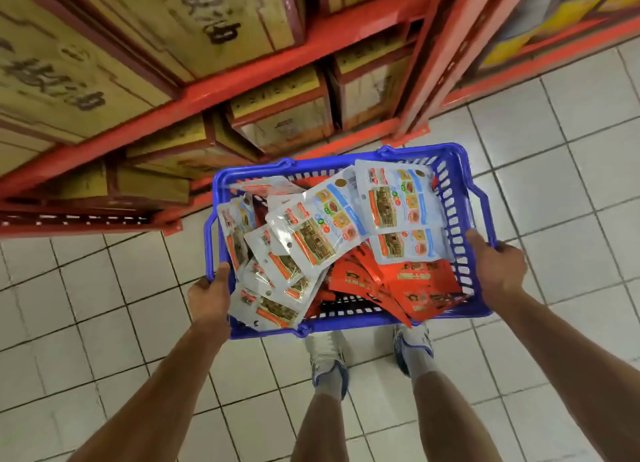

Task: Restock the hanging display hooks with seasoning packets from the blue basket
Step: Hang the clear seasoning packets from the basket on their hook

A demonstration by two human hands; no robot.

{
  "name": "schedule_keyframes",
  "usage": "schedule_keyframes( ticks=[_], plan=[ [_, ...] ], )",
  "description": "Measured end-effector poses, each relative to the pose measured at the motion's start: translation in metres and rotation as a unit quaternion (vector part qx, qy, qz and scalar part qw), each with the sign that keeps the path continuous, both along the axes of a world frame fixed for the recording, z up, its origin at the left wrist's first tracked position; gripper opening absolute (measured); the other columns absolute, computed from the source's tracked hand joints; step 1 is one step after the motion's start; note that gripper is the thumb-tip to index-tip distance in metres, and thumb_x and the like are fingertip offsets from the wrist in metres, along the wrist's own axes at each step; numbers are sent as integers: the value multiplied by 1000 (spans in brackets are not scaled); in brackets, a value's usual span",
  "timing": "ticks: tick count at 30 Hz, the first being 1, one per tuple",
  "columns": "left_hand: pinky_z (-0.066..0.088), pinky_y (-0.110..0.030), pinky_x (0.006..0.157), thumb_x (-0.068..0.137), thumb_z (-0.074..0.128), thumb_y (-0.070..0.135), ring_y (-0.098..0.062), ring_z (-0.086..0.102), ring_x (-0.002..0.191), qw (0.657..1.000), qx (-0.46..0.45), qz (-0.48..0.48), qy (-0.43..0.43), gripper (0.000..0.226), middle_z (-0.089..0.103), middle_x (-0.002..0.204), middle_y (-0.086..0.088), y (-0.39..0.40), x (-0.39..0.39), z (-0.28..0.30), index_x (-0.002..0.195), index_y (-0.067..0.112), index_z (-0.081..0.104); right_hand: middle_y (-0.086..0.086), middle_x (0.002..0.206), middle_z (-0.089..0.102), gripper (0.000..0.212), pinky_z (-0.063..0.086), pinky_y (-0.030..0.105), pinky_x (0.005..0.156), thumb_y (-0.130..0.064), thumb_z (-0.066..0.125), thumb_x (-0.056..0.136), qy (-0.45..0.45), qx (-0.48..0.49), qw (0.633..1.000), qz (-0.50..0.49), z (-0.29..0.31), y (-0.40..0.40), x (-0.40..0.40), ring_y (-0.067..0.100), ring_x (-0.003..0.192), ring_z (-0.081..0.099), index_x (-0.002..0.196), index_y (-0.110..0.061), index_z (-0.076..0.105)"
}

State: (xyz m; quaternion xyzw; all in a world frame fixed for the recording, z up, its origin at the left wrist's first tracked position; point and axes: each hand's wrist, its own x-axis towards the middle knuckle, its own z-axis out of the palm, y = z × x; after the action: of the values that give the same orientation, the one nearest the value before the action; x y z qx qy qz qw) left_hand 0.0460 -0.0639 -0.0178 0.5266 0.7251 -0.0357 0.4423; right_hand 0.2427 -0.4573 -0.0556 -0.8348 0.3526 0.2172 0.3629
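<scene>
While both hands carry the blue slotted plastic basket (460,219) above the pale tiled floor (86,306), no packet is yet within a free finger's reach. The left hand (209,292) clenches the basket's left rim; the right hand (498,271) clenches the right rim. The white printed seasoning packets (318,226) lie heaped toward the left and far side, nearer the left hand; the red foil packets (415,285) lie near-right. No display hooks are visible; the red steel racking (242,87) stands beyond.
</scene>
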Motion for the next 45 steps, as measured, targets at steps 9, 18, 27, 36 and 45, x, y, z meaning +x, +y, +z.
schedule_keyframes(
  ticks=[9,18,27,36,45],
  plan=[
    [54,-25,55,96,66,37,-22,67,66,954,-17,-293,-63,31,70,74,-4,-145,153,143,80,11,65,12,74,72,53,60,51,80,-64,70,64,6,5,963,-268,143,-204,-70,36,73,70,69,-12,67],
    [47,-19,51,94,70,39,-18,53,62,864,31,-486,-128,37,59,75,-7,-348,300,269,69,14,58,18,85,73,56,58,55,83,-66,71,60,-77,0,883,-463,287,-368,-107,40,85,70,68,-11,64],
    [55,-34,67,86,74,44,-21,58,66,812,42,-556,-173,35,65,74,-4,-498,400,407,69,18,59,11,80,74,32,62,53,74,-40,78,59,-137,43,807,-572,437,-474,-83,33,76,72,68,-11,66],
    [44,-32,55,81,81,32,-13,46,53,840,-5,-498,-216,40,51,62,-1,-606,509,470,59,18,49,-6,53,65,20,52,30,52,-27,78,66,-182,86,757,-622,504,-575,30,14,44,61,66,-15,61],
    [40,-21,45,84,80,27,-4,46,40,850,-22,-477,-223,43,50,44,13,-740,688,491,56,17,49,1,66,71,16,58,34,59,-25,77,68,-168,67,771,-610,540,-708,216,21,57,69,70,-16,63]
  ],
)
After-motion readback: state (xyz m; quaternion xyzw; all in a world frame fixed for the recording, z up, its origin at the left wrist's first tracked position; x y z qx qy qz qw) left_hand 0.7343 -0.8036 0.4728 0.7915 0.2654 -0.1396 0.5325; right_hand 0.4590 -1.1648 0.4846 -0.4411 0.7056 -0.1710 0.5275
